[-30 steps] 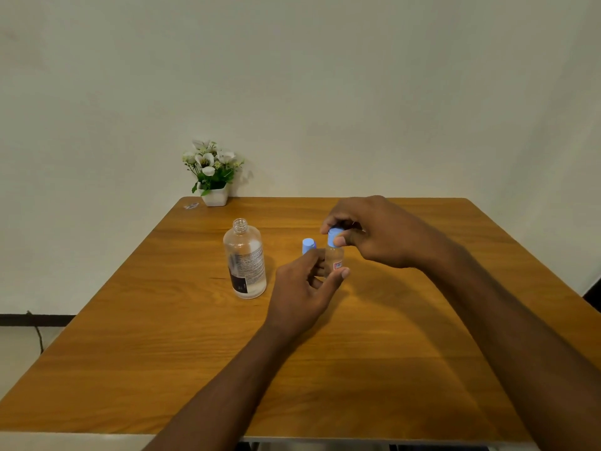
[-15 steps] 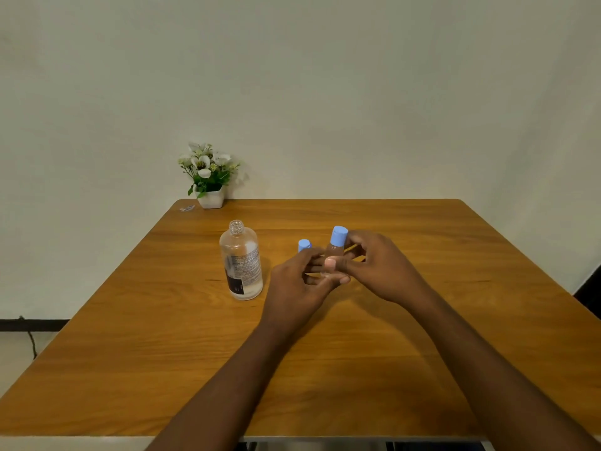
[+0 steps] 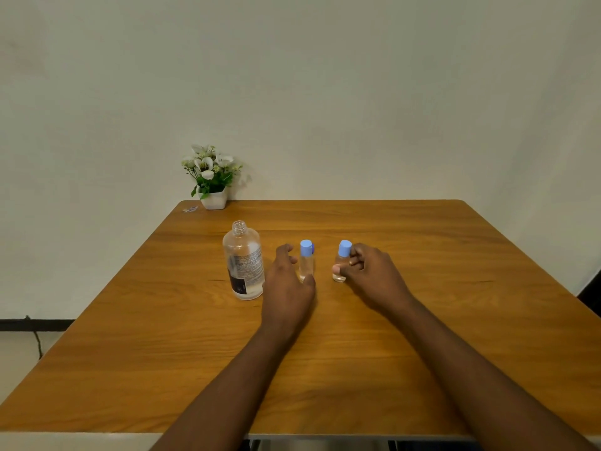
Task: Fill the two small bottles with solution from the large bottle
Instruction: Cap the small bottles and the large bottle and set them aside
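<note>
The hands have parted: the right hand (image 3: 370, 275) pinches the capped right small bottle (image 3: 343, 255), now standing on the desk (image 3: 325, 369) beside the left small bottle (image 3: 306, 262), which the left hand (image 3: 289, 284), fingers relaxed, seemingly touches near the large bottle (image 3: 244, 262).

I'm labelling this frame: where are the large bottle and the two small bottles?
large bottle (image 3: 248, 265): head view, its printed label.
left small bottle (image 3: 306, 265): head view, clear body under cap.
right small bottle (image 3: 344, 249): head view, blue cap.
</note>
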